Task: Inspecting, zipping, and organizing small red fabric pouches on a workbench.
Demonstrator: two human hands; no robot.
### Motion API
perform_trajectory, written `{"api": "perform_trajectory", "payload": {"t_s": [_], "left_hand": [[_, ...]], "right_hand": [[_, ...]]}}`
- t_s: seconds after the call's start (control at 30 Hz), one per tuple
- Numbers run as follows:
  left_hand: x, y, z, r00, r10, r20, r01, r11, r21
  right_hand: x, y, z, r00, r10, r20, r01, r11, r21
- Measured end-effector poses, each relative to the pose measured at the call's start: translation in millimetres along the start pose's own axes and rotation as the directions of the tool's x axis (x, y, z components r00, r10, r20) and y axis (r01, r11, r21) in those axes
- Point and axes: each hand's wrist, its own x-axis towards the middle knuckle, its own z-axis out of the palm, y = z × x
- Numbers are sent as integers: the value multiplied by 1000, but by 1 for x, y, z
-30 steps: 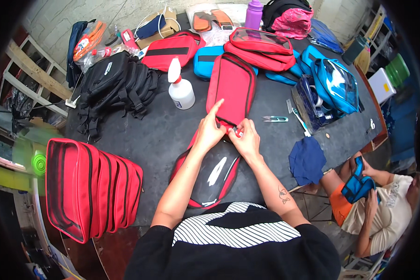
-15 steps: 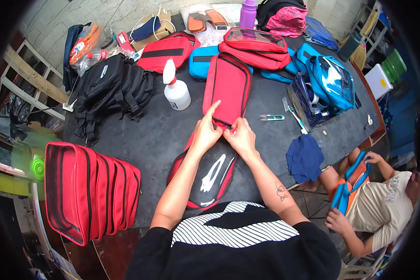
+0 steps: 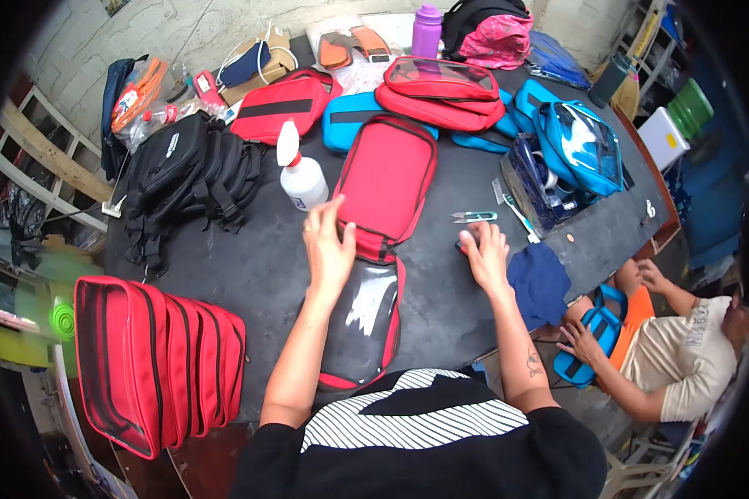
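On table [image 3: 250,274]: two hands, one pouch [image 3: 379,233].

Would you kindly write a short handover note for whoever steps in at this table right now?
Left hand: open, resting flat on the opened red pouch, near the seam where its clear-window half joins.
Right hand: palm down on the black table, covering a small dark item; what it is cannot be told.
Thread snips lie just beyond the right hand; white squeeze bottle stands left of the pouch.
Done: pouch lies unfolded.
Left: cannot tell from this view.
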Motion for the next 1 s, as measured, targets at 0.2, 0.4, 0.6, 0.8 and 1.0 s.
{"api": "perform_trajectory", "payload": {"t_s": [0.2,0.4,0.6,0.8,1.0], "left_hand": [[-20,23,20,881,48,471,-80,996,49],[-17,22,23,955,40,293,-84,987,139],[-9,37,41,943,67,327,-110,987,114],[33,41,3,864,-49,501,496,257,-830],[48,58,-13,796,120,594,602,-256,-756]], "right_hand": [[-5,23,-24,991,-23,-133,20,999,-26],[-16,19,-22,995,44,-89,-52,994,-92],[-21,-19,11,953,-285,-103,298,944,142],[21,-27,12,963,205,176,-268,640,720],[69,-43,-9,908,-190,373,-376,17,926]]}}
